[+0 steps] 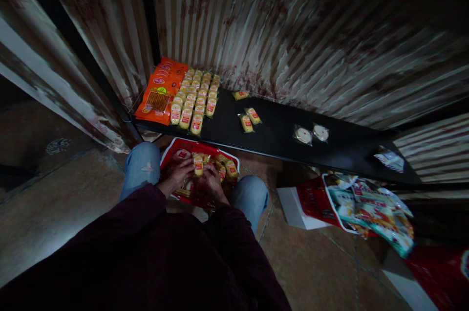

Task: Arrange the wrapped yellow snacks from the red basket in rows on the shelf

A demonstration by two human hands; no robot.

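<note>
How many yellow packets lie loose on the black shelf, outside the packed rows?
3: one packet by the curtain, and a close pair nearer the front edge of the shelf. No others seem hidden there.

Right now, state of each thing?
Left hand: closed on yellow pack
Right hand: closed on same pack
Yellow pack: wrapped, held
Near basket: open, holding packs
Orange packs: flat, overlapping
Yellow rows: wrapped, lined up
Loose yellow packs: scattered
Round packs: wrapped, flat
Far basket: heaped

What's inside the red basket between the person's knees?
Yellow wrapped snack cakes lie in the red basket, with both hands over them. Whatever lies beneath the top packets is hidden.
</note>
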